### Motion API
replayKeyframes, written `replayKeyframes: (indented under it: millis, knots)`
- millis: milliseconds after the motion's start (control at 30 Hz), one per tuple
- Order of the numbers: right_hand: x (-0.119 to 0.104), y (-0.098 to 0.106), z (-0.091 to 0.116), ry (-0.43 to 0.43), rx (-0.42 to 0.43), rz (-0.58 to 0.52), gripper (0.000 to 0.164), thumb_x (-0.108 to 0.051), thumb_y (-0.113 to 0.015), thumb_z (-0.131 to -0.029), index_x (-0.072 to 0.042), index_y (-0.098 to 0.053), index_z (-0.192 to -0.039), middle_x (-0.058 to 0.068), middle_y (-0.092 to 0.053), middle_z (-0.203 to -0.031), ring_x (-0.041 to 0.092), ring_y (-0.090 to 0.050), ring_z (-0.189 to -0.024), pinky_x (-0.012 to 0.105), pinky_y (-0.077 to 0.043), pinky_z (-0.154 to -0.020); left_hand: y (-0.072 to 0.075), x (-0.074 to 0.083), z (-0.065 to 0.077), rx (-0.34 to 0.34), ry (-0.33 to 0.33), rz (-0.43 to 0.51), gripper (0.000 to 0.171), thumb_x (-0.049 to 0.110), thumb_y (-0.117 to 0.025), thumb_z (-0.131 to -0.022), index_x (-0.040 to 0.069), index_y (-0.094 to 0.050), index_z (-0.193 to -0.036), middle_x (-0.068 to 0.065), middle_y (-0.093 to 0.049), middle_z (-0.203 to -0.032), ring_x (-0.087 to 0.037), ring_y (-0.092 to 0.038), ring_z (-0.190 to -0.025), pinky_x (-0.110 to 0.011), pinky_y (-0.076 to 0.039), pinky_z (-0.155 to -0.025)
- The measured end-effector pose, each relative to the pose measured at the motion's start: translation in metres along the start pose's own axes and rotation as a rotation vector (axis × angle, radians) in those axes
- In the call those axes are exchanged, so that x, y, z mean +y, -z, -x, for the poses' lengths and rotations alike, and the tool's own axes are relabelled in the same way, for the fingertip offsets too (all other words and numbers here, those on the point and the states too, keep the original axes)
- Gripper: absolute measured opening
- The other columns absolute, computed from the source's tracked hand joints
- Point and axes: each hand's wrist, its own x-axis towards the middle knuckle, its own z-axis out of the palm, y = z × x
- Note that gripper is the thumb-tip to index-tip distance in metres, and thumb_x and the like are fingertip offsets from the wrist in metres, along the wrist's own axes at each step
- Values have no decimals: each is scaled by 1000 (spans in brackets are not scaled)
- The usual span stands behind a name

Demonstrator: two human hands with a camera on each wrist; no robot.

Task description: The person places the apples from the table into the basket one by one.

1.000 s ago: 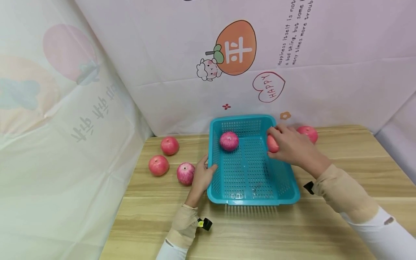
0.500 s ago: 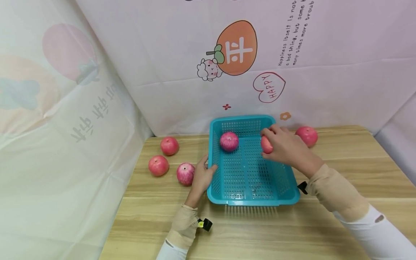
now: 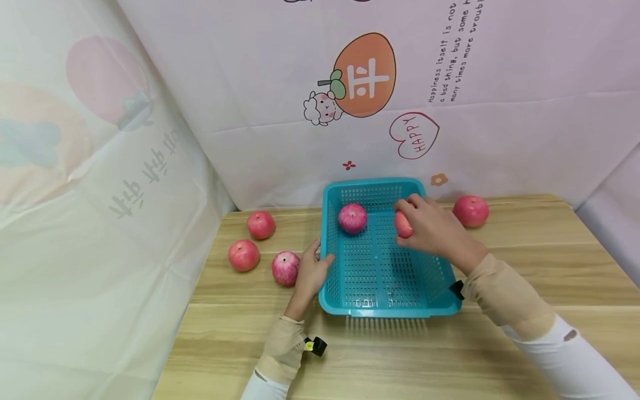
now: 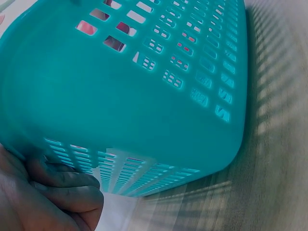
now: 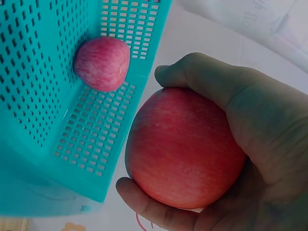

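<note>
Head view: a turquoise basket (image 3: 390, 312) sits at the back of the wooden counter (image 3: 540, 250), its far rim just beside the hanging cloth (image 3: 250, 139). The two hands are well apart. The left hand (image 3: 310, 272) grips the basket's left wall, thumb over the rim and fingers outside. The right hand (image 3: 432, 228) has thumb and fingers wrapped round a red apple (image 3: 403, 224), held over the right part of the basket, inside its right rim as seen from above; how high it hangs cannot be told. A striped apple (image 3: 353, 218) rests in the far left corner, and the bare mesh floor runs from it to the near and right walls.

Left of the basket, a pale-streaked apple (image 3: 285, 268) lies just beside the left hand; whether they touch cannot be told. Farther left, a front pink apple (image 3: 244, 255) and a back pink apple (image 3: 261, 225) lie near the counter's left edge. A large pink apple (image 3: 471, 211) stands near the back edge, right of the basket. Bare wood stretches from the basket's near rim toward the viewer, and from the large pink apple to the right edge.
</note>
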Motion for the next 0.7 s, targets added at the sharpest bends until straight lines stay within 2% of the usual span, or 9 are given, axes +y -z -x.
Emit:
replayKeyframes:
  millis: [300,700]
  knots:
    - [-7,-3,-4,0,-25,-33,62,-42,-81,-72,-19,-55,-123,7,-55,-118,29,-56,-101,40,-58,-63,-1,-2,-1,10,2,5,59,17,-58,-94,11,-39,-150,-25,-69,-114,-35,-72,-95,-42,-61,-74]
    - [-20,-12,-14,16,-80,-48,65,-44,-82,-73,-20,-55,-126,7,-54,-124,29,-54,-108,44,-59,-71,0,0,0,15,8,-8,59,18,-58,-94,11,-39,-150,-25,-69,-113,-35,-72,-96,-41,-61,-74]
